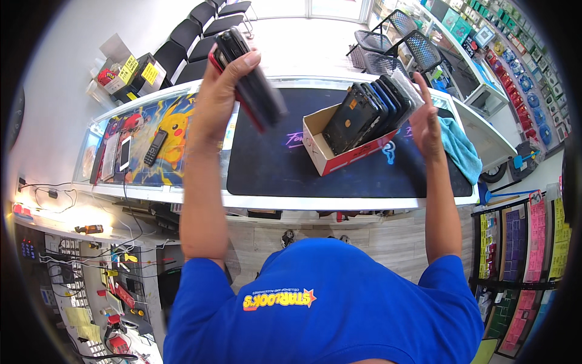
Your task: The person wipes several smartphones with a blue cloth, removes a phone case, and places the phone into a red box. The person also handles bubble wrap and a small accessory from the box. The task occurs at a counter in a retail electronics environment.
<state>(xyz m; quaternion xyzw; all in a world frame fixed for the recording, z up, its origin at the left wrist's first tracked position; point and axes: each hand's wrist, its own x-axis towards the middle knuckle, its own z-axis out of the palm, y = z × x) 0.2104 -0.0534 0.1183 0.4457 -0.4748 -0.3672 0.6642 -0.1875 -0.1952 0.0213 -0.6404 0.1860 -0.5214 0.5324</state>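
Observation:
My left hand [219,97] is raised over the left part of the dark mat, closed around a stack of phones [257,97], at least one with a red edge. The lower end of that stack is blurred by motion. To the right, a red and white cardboard box [345,159] sits tilted on the mat, with several dark and blue phones [356,115] standing on edge in it. A clear plastic sleeve [407,88] covers the rightmost ones. My right hand [429,124] is upright beside that sleeve, fingers stretched out; whether it touches the sleeve I cannot tell.
The dark mat [260,173] lies on a glass-topped counter. At left are a keypad phone [156,147] and a white phone [125,153] on a colourful cartoon mat. A teal cloth [459,148] hangs at the counter's right end. Black chairs [185,36] stand beyond.

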